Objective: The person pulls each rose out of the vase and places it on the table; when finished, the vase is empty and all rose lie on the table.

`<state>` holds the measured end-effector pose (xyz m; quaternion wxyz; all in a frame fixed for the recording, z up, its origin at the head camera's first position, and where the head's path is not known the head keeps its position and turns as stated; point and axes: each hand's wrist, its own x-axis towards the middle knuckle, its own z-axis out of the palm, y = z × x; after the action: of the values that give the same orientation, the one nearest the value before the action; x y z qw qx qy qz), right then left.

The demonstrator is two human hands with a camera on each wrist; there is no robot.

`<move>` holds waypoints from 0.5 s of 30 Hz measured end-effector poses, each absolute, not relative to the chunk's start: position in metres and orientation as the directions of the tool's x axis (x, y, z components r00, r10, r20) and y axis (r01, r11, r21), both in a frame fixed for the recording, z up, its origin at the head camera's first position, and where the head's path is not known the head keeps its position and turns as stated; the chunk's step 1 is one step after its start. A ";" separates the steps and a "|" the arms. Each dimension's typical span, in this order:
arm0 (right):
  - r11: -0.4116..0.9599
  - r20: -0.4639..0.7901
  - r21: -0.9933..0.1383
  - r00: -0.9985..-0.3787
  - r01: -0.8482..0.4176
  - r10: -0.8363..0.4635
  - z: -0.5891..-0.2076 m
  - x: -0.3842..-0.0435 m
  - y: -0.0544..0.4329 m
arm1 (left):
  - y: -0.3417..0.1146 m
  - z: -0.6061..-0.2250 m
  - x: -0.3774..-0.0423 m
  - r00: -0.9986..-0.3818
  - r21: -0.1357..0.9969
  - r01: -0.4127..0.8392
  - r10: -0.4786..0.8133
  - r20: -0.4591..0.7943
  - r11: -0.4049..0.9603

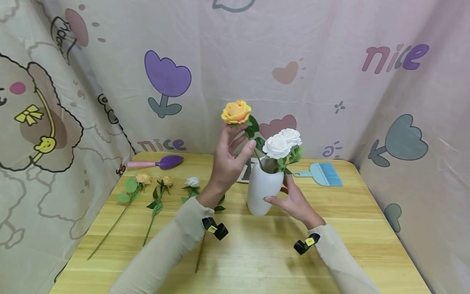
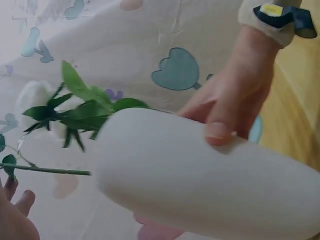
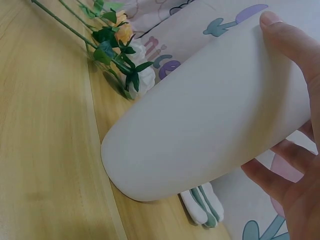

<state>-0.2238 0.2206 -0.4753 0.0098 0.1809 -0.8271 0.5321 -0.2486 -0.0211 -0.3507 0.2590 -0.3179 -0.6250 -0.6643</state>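
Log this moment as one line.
left hand: at yellow rose, grip unclear | right hand: grips white vase | vase: yellow rose's stem in mouth, two white roses | table: loose roses, purple trowel, blue brush

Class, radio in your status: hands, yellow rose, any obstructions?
Left hand at yellow rose, grip unclear. Right hand holding vase. Stem at vase mouth; white roses inside, nothing visibly blocking.

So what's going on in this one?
A person's right hand holds a white vase with two white roses in it. Their left hand is just under the bloom of a yellow rose, whose stem reaches the vase's mouth; how firmly it grips is unclear. More flowers lie on the table to the left.
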 end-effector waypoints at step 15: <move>0.370 0.218 -0.872 -0.932 -0.320 -0.291 -0.476 -0.225 0.220 | -0.033 -0.339 -0.258 -0.682 0.639 0.721 -0.109 0.723 -0.269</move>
<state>-0.2253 0.2199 -0.4765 0.0133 0.1846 -0.8276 0.5299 -0.2576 -0.0330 -0.3393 0.2790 -0.2850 -0.5362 -0.7439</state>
